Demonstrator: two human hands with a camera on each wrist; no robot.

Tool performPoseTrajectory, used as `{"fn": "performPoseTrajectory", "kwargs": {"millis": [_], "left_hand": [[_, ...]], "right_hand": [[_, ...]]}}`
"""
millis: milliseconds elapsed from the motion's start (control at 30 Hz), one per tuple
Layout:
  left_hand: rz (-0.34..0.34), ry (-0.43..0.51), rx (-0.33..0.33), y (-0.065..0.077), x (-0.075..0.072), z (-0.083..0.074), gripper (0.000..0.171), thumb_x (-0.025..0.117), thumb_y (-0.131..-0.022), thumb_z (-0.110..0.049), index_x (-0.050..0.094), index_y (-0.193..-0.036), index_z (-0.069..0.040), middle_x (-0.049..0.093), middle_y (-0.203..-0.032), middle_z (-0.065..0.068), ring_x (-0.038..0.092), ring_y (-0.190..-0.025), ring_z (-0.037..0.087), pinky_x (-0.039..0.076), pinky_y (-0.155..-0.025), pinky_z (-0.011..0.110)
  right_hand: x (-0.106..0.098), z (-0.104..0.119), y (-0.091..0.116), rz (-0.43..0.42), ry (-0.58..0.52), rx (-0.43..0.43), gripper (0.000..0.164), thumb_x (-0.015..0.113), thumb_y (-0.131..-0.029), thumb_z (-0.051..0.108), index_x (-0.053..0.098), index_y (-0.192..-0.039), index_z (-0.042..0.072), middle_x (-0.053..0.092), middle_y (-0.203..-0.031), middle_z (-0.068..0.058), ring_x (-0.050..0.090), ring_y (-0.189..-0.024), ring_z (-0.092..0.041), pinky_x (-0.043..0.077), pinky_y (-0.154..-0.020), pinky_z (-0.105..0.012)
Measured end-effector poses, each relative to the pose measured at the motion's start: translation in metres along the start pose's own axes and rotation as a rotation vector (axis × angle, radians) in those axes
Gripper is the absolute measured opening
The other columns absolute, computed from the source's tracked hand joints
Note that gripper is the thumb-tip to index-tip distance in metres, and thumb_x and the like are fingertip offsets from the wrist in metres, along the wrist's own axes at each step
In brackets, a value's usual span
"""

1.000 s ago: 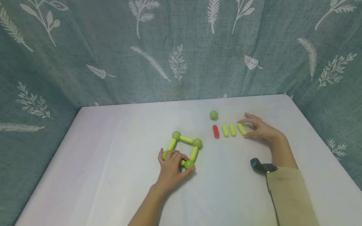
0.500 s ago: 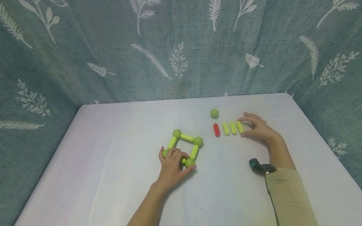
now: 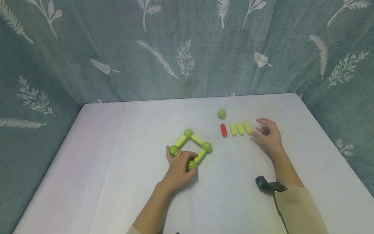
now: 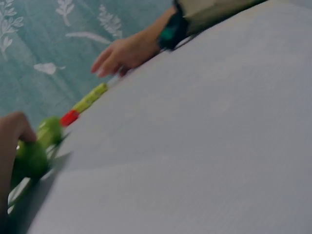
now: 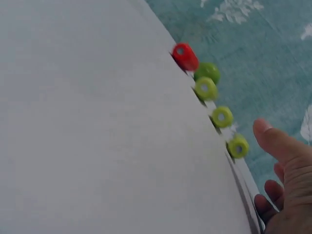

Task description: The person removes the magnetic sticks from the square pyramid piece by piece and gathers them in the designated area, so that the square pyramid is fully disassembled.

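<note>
My left hand [image 3: 179, 169] grips the near side of a four-sided frame of green balls [image 3: 207, 147] and yellow-green magnetic rods [image 3: 197, 140]. Its fingers hide most of the near rod. In the left wrist view a finger lies over a green ball [image 4: 31, 158]. My right hand [image 3: 270, 138] holds nothing, its thumb and forefinger spread just right of a row of loose yellow-green rods [image 3: 240, 129]. A red rod [image 3: 223, 130] lies at the left end of that row. In the right wrist view the thumb is apart from the nearest loose rod [image 5: 238, 146], and round grey ends show on the rods.
A loose green ball [image 3: 221, 113] sits behind the red rod. Everything lies on a white table [image 3: 131, 146], with a teal leaf-patterned curtain [image 3: 117, 48] behind it and at both sides. A dark band with a camera [image 3: 270, 186] is on the right wrist.
My right hand has lined up the rightmost rod with the others, let go of it and moved a little right. My left hand has turned the frame clockwise.
</note>
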State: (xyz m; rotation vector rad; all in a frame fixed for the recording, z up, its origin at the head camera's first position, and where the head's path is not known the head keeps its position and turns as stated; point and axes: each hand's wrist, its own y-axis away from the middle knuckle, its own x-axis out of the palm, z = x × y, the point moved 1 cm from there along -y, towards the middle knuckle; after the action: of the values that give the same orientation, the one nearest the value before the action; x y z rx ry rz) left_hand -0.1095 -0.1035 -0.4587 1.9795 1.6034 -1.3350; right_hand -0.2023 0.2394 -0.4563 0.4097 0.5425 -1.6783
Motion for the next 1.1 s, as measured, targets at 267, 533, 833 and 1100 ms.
{"fn": "performPoseTrajectory", "kwargs": {"millis": [267, 533, 833, 1100], "left_hand": [[0.217, 0.042, 0.033, -0.004, -0.02, 0.005, 0.039, 0.045, -0.08, -0.009, 0.058, -0.116, -0.013, 0.061, -0.113, -0.004, 0.051, -0.111, 0.013, -0.007, -0.113, 0.054], [0.325, -0.038, 0.049, -0.007, -0.044, 0.016, 0.018, 0.06, -0.081, -0.018, 0.067, -0.097, -0.016, 0.065, -0.091, -0.01, 0.057, -0.094, 0.01, 0.003, -0.116, 0.045], [0.196, -0.114, 0.261, -0.007, -0.031, 0.016, 0.022, 0.076, -0.079, -0.031, 0.072, -0.094, -0.017, 0.067, -0.085, -0.01, 0.059, -0.087, 0.008, 0.024, -0.113, 0.045], [0.07, -0.065, 0.308, -0.006, -0.022, 0.02, 0.019, 0.078, -0.075, -0.031, 0.073, -0.088, -0.017, 0.067, -0.081, -0.008, 0.061, -0.083, 0.007, 0.037, -0.102, 0.041]], "right_hand": [[0.02, 0.01, 0.033, -0.031, -0.041, -0.11, 0.034, 0.072, -0.084, 0.018, 0.063, -0.115, 0.007, 0.059, -0.099, -0.006, 0.05, -0.078, -0.007, 0.041, -0.068, -0.012], [0.049, 0.033, 0.061, 0.215, -0.135, -0.237, 0.027, 0.073, -0.083, 0.013, 0.066, -0.109, 0.007, 0.066, -0.09, -0.005, 0.057, -0.08, -0.004, 0.047, -0.072, -0.014], [0.104, 0.07, 0.088, 0.372, -0.132, -0.681, 0.039, 0.08, -0.073, 0.013, 0.066, -0.109, 0.005, 0.068, -0.091, -0.002, 0.061, -0.083, -0.014, 0.048, -0.076, -0.025], [0.119, 0.086, 0.096, 0.253, 0.108, -0.855, 0.042, 0.083, -0.066, 0.034, 0.07, -0.102, 0.015, 0.066, -0.086, 0.006, 0.054, -0.076, -0.008, 0.042, -0.07, -0.027]]}}
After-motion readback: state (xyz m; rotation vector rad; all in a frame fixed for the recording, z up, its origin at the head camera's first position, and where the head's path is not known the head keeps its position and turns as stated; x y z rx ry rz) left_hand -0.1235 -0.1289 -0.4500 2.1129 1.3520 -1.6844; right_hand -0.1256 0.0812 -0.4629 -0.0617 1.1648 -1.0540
